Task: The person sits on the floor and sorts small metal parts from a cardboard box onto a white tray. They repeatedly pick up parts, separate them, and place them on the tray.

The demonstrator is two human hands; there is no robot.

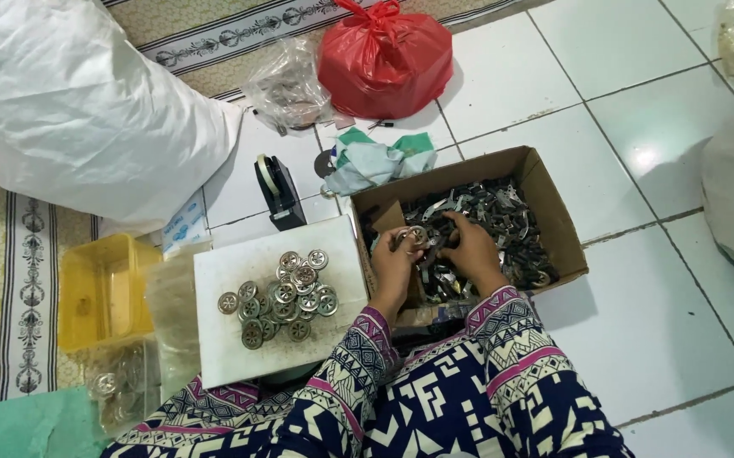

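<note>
The person sits on the tiled floor [638, 322] with both hands over a cardboard box [553, 199] full of small metal pieces [502, 220]. The left hand [394, 259] pinches a round metal disc [416, 235] at its fingertips, just above the near left corner of the box. The right hand [471, 248] is curled, fingers down among the pieces; whether it grips one I cannot tell. The pieces look thin and sharp at the edges, so I judge a finger may get scratched if the right hand digs quickly. The disc is small and held only at the tips, so it could slip and fall back into the heap, where it is hard to find. Just left of the box a white board [214, 339] carries a pile of similar discs [286, 297]; the pile is loose and close to the left sleeve, so an elbow could scatter it. Behind the board stand a tape dispenser [278, 191] and a crumpled cloth [375, 161], and farther back a red bag [384, 59]. A yellow tray [100, 293] lies at the left. The board edge and the box wall stand between the two heaps.
</note>
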